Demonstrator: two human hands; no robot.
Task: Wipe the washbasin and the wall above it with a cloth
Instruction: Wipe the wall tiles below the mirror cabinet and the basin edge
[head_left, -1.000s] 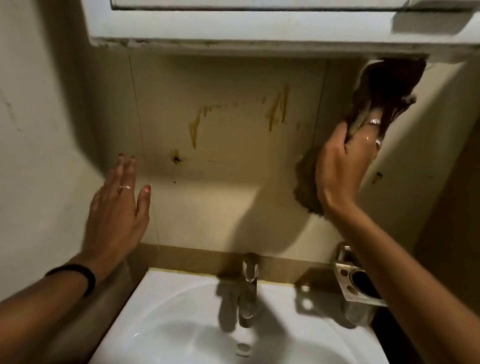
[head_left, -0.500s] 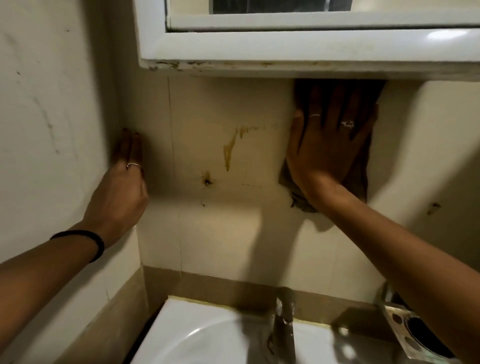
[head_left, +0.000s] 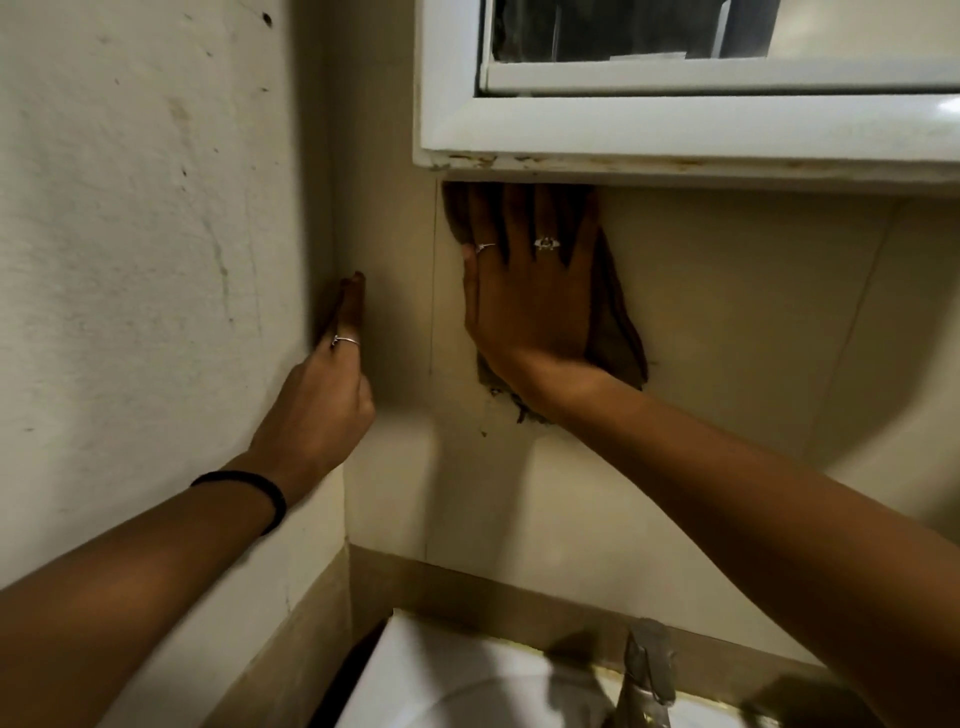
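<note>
The brown cloth (head_left: 615, 332), limp and light by the look of it, is lying flat on the tiled wall (head_left: 727, 312) just under the mirror cabinet (head_left: 675, 140); it is probably best handled by broad palm pressure. The right hand (head_left: 530, 301) is pressing it with fingers straight and spread, cloth showing at 12, 3 and 6 o'clock of the palm. The left hand (head_left: 327, 384), fingers straight, is resting empty on the side wall (head_left: 156, 260).

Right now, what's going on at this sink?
A person is cleaning the wall above a white washbasin. The right hand presses a dark brown cloth flat against the wall, fingers spread, just under the white mirror cabinet. The left hand rests with straight fingers in the corner by the side wall. The tap stands below, untouched.
</note>
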